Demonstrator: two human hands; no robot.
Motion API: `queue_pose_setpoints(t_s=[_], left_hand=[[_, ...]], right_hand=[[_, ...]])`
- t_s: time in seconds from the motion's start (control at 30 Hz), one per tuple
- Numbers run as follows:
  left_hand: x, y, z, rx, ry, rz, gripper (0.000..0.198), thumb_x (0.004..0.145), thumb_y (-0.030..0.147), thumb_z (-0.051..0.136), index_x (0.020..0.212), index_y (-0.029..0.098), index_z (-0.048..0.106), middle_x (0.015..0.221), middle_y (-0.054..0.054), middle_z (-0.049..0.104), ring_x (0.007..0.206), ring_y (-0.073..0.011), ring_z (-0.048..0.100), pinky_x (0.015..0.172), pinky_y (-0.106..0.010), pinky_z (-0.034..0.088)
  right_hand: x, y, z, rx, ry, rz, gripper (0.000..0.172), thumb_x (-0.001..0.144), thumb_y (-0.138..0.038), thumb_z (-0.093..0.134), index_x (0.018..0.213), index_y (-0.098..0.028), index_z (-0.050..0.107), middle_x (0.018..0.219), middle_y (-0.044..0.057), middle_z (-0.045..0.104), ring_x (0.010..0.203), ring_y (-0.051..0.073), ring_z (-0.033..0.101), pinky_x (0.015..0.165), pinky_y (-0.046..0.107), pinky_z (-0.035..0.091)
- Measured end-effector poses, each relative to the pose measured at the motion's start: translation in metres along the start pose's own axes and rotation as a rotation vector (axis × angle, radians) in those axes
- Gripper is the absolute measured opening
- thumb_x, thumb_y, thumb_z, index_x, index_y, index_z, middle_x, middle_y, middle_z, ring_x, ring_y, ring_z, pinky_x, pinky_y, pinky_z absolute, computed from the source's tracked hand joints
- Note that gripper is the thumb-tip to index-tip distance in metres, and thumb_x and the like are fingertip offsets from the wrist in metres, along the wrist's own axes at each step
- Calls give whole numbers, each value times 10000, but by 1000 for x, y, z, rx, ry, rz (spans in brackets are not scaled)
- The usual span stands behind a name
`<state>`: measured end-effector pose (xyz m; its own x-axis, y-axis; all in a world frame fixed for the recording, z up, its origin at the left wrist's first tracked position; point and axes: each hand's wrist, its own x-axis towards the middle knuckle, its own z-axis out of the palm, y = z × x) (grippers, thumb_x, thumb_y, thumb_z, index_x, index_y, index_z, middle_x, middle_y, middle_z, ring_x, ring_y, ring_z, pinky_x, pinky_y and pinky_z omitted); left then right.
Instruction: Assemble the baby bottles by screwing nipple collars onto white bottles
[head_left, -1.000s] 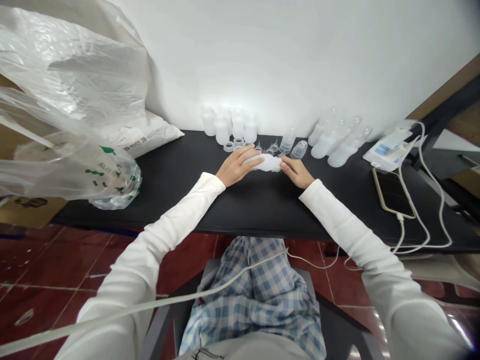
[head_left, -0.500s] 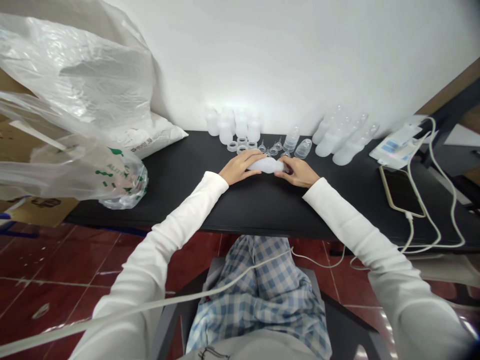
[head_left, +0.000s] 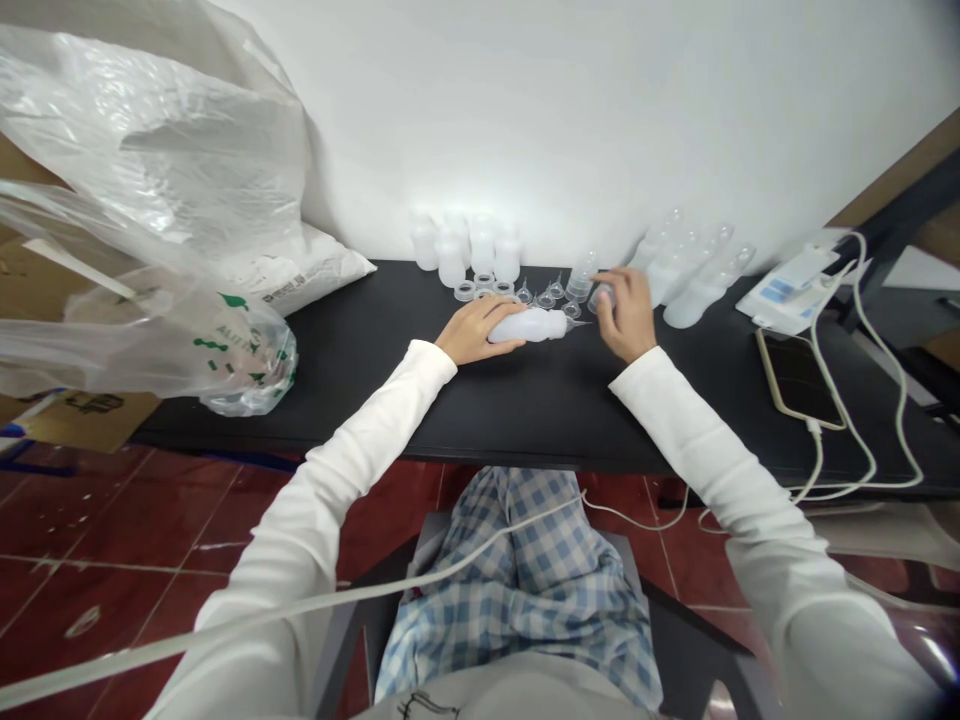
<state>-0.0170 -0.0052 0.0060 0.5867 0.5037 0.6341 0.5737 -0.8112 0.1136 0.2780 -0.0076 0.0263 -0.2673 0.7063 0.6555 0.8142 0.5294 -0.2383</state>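
Observation:
My left hand (head_left: 474, 333) is wrapped round a white plastic bottle (head_left: 534, 324) that lies on its side on the black table (head_left: 375, 340), its pointed nozzle toward the right. My right hand (head_left: 624, 314) is off the bottle and farther back, its fingers closed on a clear cap (head_left: 600, 296). Just behind the bottle lie small clear rings (head_left: 481, 287) and cone tips (head_left: 546, 296). Upright white bottles (head_left: 466, 248) stand in a row against the wall.
Several capped bottles (head_left: 688, 272) lean at the back right. A phone (head_left: 796, 383) with a white cable and a white box (head_left: 787, 288) lie at the right. Plastic bags (head_left: 150, 230) fill the left end. A white sack (head_left: 300, 272) lies behind them.
My right hand has left the bottle's nozzle and moved back and to the right onto a clear cap. My left hand still holds the bottle down.

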Motion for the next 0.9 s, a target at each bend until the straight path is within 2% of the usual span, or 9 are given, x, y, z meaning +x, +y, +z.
queue_pose_setpoints(t_s=[0.07,0.13,0.23,0.33,0.47,0.7,0.8,0.9], left_hand=[[-2,-1,-1,-11,-20,-24,517,934,533,604,1266,143,672,1157,-161,734,1119,-285,699,992,-432,558],[-3,-2,-3,-26,-37,-48,493,928,521,607,1241,148,683,1119,-150,743,1087,-275,710,980,-420,560],[-3,-3,-3,-51,-42,-56,474,914,523,611,1204,159,699,1075,-135,749,1040,-265,721,945,-399,568],[-2,-2,-3,-79,-40,-52,466,901,529,617,1170,160,713,1041,-131,749,1001,-260,726,922,-386,570],[-3,-1,-2,-94,-44,-52,451,894,527,623,1150,170,725,1021,-121,746,982,-254,726,924,-382,564],[-5,-5,-2,-98,-29,-66,446,903,524,612,1147,169,725,1005,-116,740,943,-243,724,917,-382,557],[-5,-6,-2,-64,-34,-57,439,917,513,585,1151,169,724,1003,-114,746,944,-242,725,912,-379,561],[-6,-8,-3,-33,-32,-65,440,921,502,574,1160,164,722,1013,-115,755,962,-244,727,907,-379,569]], right_hand=[[1,12,-2,-113,130,99,591,1051,-519,219,1394,-169,548,1384,215,522,1308,365,508,1098,590,389],[2,26,0,-208,174,146,562,1046,-500,270,1445,-177,499,1460,220,458,1353,383,466,1099,624,373],[0,43,8,-285,150,166,519,1039,-485,315,1422,-196,512,1488,212,440,1386,393,428,1101,639,361],[-3,52,17,-271,81,173,492,1036,-472,323,1332,-170,574,1382,227,532,1310,392,487,1068,625,392],[-4,56,22,-229,12,183,505,1032,-473,319,1287,-129,587,1208,233,627,1171,387,565,995,602,439],[-2,54,21,-162,39,218,450,1002,-502,405,1207,-138,574,1148,208,659,1111,364,596,1010,590,434],[1,46,14,-98,151,272,464,989,-502,417,1242,-134,541,1156,204,633,1086,333,608,1004,556,454],[1,31,6,40,368,290,491,1001,-498,355,1261,-113,517,1196,213,596,1083,300,619,954,487,503]])
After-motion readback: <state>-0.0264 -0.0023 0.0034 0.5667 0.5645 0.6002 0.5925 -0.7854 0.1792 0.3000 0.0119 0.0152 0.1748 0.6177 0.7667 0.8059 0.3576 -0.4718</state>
